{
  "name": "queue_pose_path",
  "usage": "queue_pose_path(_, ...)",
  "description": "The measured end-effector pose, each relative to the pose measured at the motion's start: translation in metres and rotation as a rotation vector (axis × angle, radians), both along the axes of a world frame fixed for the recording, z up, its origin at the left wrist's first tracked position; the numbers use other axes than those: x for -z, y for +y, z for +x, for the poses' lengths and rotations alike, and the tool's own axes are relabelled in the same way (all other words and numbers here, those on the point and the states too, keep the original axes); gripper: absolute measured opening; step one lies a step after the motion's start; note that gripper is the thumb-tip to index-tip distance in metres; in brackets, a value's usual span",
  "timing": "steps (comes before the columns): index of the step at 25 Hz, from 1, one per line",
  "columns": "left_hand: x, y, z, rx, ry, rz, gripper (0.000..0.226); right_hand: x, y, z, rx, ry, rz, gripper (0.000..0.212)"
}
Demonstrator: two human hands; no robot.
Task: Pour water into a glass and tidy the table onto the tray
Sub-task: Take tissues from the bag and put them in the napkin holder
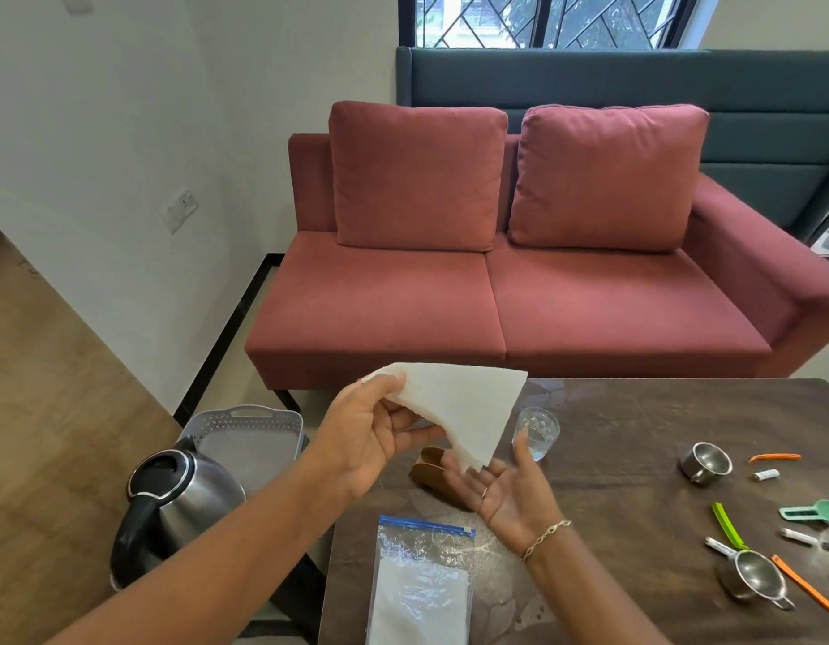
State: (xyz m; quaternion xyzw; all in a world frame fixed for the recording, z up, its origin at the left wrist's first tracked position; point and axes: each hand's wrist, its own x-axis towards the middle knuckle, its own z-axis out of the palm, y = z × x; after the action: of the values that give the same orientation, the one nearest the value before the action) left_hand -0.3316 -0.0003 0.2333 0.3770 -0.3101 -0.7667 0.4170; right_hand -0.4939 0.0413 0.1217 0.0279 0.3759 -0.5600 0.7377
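Observation:
My left hand point(370, 435) pinches a white folded napkin point(468, 407) by its left corner and holds it up over the near left part of the dark wooden table point(635, 514). My right hand point(510, 491) lies palm up under the napkin's lower tip, fingers apart, holding nothing. A clear glass point(535, 432) with a little water stands just behind my right hand. A steel kettle point(170, 500) with a black handle and a grey perforated tray point(247, 430) sit left of the table, lower down.
A zip bag point(421, 584) of white napkins lies at the table's near edge. A brown wooden holder point(433, 472) sits behind my right hand. Steel strainers point(705, 463), coloured clips, small white tubes and a green scoop point(817, 512) are scattered at the right. A red sofa point(496, 272) stands beyond.

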Motion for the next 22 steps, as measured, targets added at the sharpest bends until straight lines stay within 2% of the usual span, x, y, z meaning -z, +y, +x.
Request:
queue_pose_path(2, 0.002, 0.002, -0.004, -0.071, 0.074, 0.041, 0.018, 0.002, 0.010, 0.021, 0.008, -0.129, -0.029, 0.094)
queue_pose_path(5, 0.011, 0.004, -0.006, -0.182, 0.123, 0.079, 0.016, -0.016, 0.015, 0.041, 0.111, -0.271, -0.191, 0.099)
queue_pose_path(8, 0.020, 0.006, -0.006, -0.258, 0.113, 0.068, 0.016, -0.035, 0.009, 0.044, 0.189, -0.221, -0.238, 0.097)
queue_pose_path(10, 0.025, 0.008, -0.006, -0.287, 0.099, 0.061, 0.015, -0.044, 0.004, 0.045, 0.236, -0.127, -0.149, 0.078)
queue_pose_path(12, 0.029, 0.011, -0.005, -0.304, 0.102, 0.077, 0.013, -0.049, 0.000, 0.044, 0.275, -0.045, -0.065, 0.037)
queue_pose_path(14, 0.037, 0.015, -0.003, -0.286, 0.097, 0.098, 0.012, -0.051, -0.004, 0.041, 0.280, 0.074, 0.000, 0.003)
queue_pose_path(17, 0.053, 0.019, 0.003, -0.196, 0.018, 0.126, 0.011, -0.047, -0.009, 0.024, 0.222, 0.333, 0.000, 0.010)
queue_pose_path(19, 0.066, 0.016, 0.009, -0.135, -0.125, 0.105, 0.013, -0.048, -0.011, 0.011, 0.168, 0.559, -0.048, 0.005)
queue_pose_path(21, 0.079, 0.006, 0.014, -0.052, -0.341, -0.050, 0.021, -0.049, -0.017, -0.005, 0.117, 0.884, -0.131, 0.007)
queue_pose_path(22, 0.086, 0.000, 0.016, 0.016, -0.525, -0.213, 0.027, -0.048, -0.021, -0.013, 0.083, 1.073, -0.184, 0.007)
